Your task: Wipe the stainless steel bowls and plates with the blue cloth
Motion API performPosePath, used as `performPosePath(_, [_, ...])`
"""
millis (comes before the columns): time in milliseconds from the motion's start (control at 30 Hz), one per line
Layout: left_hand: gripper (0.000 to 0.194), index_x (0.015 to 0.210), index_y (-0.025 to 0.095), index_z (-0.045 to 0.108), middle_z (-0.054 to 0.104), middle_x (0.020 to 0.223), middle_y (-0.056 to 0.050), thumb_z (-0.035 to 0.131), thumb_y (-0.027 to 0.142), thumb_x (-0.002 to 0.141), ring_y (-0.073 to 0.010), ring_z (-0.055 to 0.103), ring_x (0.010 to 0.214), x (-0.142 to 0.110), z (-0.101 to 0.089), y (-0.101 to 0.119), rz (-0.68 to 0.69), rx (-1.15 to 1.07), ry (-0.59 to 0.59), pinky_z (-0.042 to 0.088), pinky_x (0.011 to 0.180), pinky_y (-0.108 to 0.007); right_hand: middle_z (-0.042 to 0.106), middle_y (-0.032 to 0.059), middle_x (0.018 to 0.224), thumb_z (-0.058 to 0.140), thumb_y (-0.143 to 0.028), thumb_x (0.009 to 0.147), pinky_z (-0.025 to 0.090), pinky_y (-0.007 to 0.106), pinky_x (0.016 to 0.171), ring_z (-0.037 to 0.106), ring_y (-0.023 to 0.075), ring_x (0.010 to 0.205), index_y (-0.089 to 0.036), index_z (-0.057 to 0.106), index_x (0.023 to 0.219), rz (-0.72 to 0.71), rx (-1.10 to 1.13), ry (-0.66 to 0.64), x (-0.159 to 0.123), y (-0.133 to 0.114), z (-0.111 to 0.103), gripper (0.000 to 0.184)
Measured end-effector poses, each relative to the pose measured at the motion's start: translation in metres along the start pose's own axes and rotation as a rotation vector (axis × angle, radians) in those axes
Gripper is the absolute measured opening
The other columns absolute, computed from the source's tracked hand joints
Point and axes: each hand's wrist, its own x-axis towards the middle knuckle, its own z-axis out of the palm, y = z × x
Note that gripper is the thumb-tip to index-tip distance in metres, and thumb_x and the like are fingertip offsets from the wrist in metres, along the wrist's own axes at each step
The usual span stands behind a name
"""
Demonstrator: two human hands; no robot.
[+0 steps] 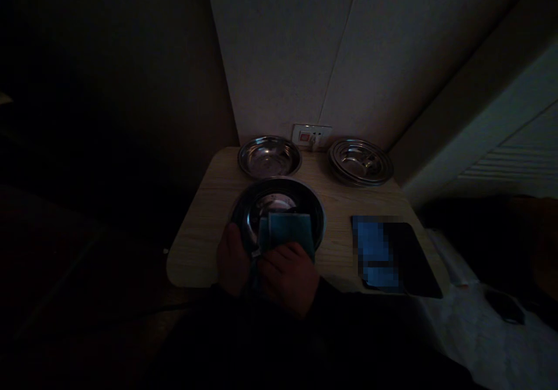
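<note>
A wide stainless steel basin (320, 215) is at the front of the small wooden table, close to my body. My left hand (233, 260) is closed on its left rim, thumb uppermost. A folded teal cloth (291, 229) lies over the near right part of the basin's inside. My right hand (288, 278) grips the cloth's near edge with bent fingers. The picture is very dark, and the basin's near side is hidden behind the cloth and my hands.
A shallow steel bowl (269, 160) sits behind the basin. Several stacked steel bowls (361, 163) stand at the table's back right, near a wall socket (310, 136). A dark tablet-like device (412, 259) lies to the right on the wooden tabletop (196, 244).
</note>
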Motion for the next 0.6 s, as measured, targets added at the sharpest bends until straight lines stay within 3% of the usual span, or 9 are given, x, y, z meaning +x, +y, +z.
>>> performPosePath(200, [0.042, 0.092, 0.014, 0.061, 0.067, 0.095, -0.011, 0.029, 0.041, 0.089, -0.0211, 0.060, 0.091, -0.002, 0.004, 0.001, 0.025, -0.021, -0.026, 0.045, 0.084, -0.033, 0.065, 0.0023, 0.085, 0.057, -0.018, 0.083, 0.031, 0.037, 0.077, 0.051, 0.0185, 0.082, -0.019, 0.061, 0.088, -0.097, -0.114, -0.046, -0.031, 0.037, -0.027, 0.007])
performPosePath(467, [0.040, 0.085, 0.017, 0.062, 0.068, 0.085, -0.010, 0.030, 0.042, 0.089, -0.0203, 0.062, 0.082, -0.001, 0.003, -0.001, 0.010, -0.025, 0.015, 0.048, 0.078, -0.033, 0.064, 0.0017, 0.078, 0.062, -0.018, 0.079, 0.034, 0.033, 0.069, 0.052, 0.0177, 0.075, -0.016, 0.062, 0.082, 0.038, -0.036, 0.086, 0.002, -0.012, 0.006, 0.004])
performPosePath(600, [0.042, 0.088, 0.016, 0.063, 0.068, 0.088, -0.010, 0.029, 0.042, 0.090, -0.0203, 0.063, 0.084, -0.003, 0.002, -0.001, 0.011, -0.043, -0.022, 0.048, 0.080, -0.033, 0.066, 0.0023, 0.083, 0.059, -0.017, 0.081, 0.035, 0.035, 0.072, 0.053, 0.0187, 0.077, -0.017, 0.063, 0.090, -0.049, -0.078, 0.024, -0.013, 0.009, -0.009, 0.010])
